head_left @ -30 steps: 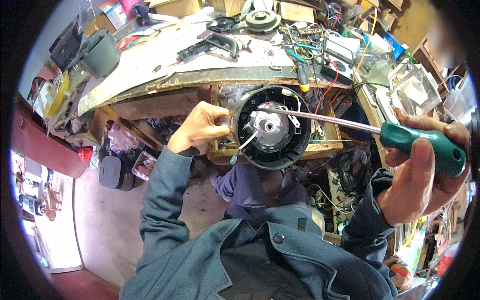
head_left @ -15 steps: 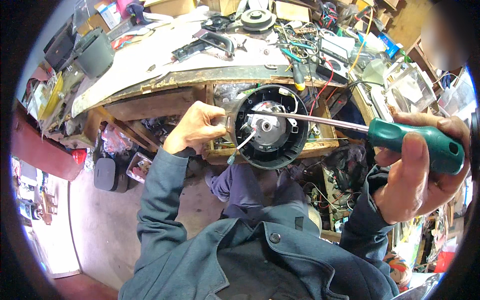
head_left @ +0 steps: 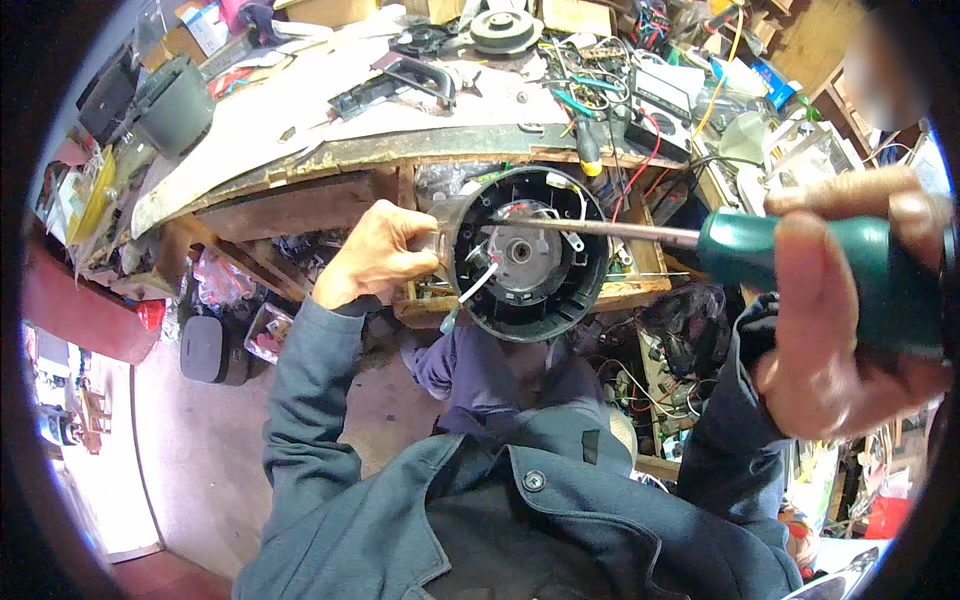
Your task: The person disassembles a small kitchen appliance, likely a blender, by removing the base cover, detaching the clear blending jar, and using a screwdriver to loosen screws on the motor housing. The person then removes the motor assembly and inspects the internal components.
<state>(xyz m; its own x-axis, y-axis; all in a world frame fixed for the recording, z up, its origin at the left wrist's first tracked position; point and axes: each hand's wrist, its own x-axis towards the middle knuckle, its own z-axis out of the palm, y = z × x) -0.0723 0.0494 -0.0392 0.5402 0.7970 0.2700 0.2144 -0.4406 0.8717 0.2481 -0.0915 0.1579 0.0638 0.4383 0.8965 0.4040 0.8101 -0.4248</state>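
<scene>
A round black plastic housing [head_left: 590, 292] faces up above my lap, in front of the bench. Inside it sits a silvery motor [head_left: 521, 268] with a hub at its middle. A white lead [head_left: 479, 282] ending in a small connector hangs over the near rim. My left hand [head_left: 372, 258] is closed on a protruding part at the housing's left side. In my right hand [head_left: 822, 345], at the right, is a screwdriver [head_left: 745, 250] with a green handle. Its long shaft reaches left across the housing's opening, over the motor's far side. Whether the tip touches anything I cannot tell.
Across the front runs a workbench [head_left: 240, 135] with a worn edge. On it lie a yellow-and-black screwdriver [head_left: 588, 148], a meter [head_left: 658, 132] with a red lead, and a grey bin [head_left: 175, 105]. An open wooden drawer [head_left: 640, 290] sits beneath the housing.
My right hand and the screwdriver handle have come closer to the camera and look larger. The whole view has shifted slightly. My left hand keeps its grip on the housing.
</scene>
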